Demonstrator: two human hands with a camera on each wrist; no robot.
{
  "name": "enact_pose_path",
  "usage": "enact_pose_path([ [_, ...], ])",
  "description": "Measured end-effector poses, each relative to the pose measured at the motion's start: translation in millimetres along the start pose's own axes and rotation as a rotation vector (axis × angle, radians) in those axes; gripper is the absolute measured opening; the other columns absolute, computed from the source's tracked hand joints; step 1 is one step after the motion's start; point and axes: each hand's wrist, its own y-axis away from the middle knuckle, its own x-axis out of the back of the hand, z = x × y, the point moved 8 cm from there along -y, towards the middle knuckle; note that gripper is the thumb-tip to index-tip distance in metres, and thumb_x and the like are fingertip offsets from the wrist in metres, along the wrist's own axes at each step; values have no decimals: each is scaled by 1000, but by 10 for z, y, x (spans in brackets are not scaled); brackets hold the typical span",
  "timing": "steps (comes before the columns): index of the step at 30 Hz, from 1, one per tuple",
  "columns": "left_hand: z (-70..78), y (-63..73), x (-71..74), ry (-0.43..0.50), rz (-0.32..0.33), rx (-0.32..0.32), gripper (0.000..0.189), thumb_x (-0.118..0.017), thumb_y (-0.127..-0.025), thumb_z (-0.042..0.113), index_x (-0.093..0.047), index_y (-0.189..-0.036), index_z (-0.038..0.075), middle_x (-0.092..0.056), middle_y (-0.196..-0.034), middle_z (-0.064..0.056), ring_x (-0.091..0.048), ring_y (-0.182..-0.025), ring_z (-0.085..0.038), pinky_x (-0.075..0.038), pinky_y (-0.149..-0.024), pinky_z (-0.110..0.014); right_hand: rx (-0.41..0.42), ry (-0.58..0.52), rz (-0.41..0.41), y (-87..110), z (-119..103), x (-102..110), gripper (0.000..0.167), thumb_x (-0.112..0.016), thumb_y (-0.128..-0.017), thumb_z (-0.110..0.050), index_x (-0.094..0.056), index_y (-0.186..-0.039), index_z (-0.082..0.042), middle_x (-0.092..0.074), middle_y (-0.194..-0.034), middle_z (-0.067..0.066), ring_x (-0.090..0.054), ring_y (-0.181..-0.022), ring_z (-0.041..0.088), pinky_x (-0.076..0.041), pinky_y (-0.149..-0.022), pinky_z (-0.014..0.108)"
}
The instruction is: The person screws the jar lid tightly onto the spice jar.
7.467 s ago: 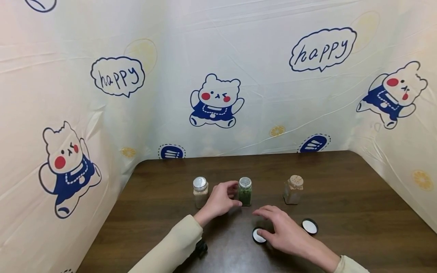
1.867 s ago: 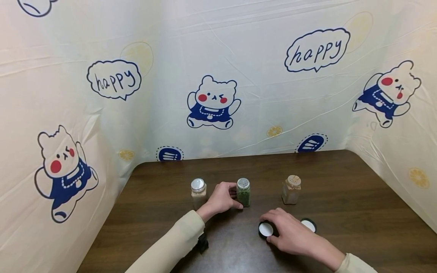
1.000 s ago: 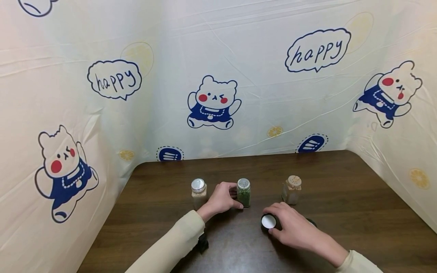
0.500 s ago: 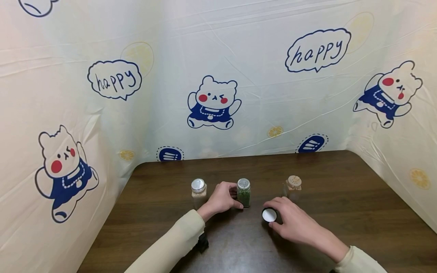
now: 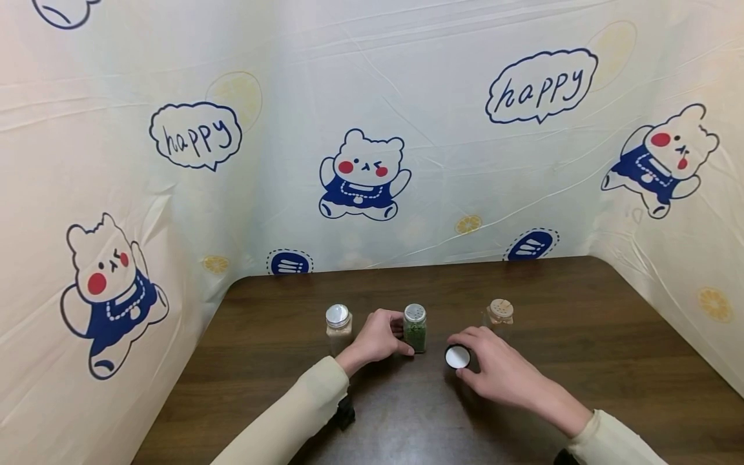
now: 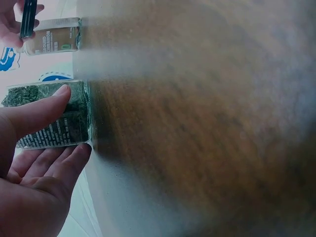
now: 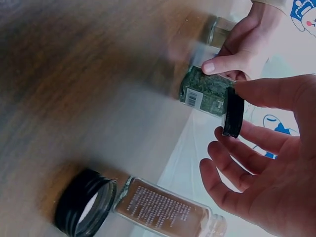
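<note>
My left hand [image 5: 378,339] grips a square glass jar of green dried herbs [image 5: 415,334], thumb on its near side and fingers behind it. The jar stands upright on the table with its perforated shaker top uncovered. In the left wrist view the thumb lies across the label of the herb jar [image 6: 74,116]. My right hand [image 5: 502,369] pinches a black screw lid [image 5: 458,357] by its rim, white liner facing up. The right wrist view shows the lid [image 7: 233,112] between thumb and index finger, its edge overlapping the herb jar, the other fingers loosely bent.
To the left stands a pale spice jar [image 5: 339,329] with a silvery top, partly behind the left forearm. A brown spice jar [image 5: 501,311] with a perforated top stands behind the right hand. Another black lid [image 7: 84,202] lies on the brown table [image 5: 581,310], near that jar.
The right hand has taken hold of the black lid, lifted it from the table and carried it away from me, nearer the herb jar's height. The left hand has stayed at the herb jar.
</note>
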Motion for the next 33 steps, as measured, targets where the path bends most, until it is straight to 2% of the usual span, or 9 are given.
enact_pose_path([
  [12,-7,-8,1,-1,-1,-6,44,-97,-72,3,-79,-111,13,-79,-101,2,-74,-98,-12,-60,-88,-31,-16,-2,32,-71,-13,52,37,-85,-86,-11,-73,-121,-10,-66,-119,1,-62,-111,20,-56,-91,46],
  [19,-12,-10,-3,5,-3,-5,44,-97,-72,3,-79,-111,13,-79,-101,3,-74,-98,-12,-60,-88,-32,-9,1,52,-109,-11,67,38,-85,-85,-11,-73,-120,-6,-67,-118,2,-63,-111,22,-54,-94,48],
  [33,-29,-13,0,12,4,-1,44,-98,-71,2,-79,-110,12,-79,-100,2,-74,-97,-12,-60,-87,-30,-14,-4,51,-224,-28,84,38,-85,-86,-13,-73,-122,-8,-68,-119,3,-62,-113,24,-55,-92,48],
])
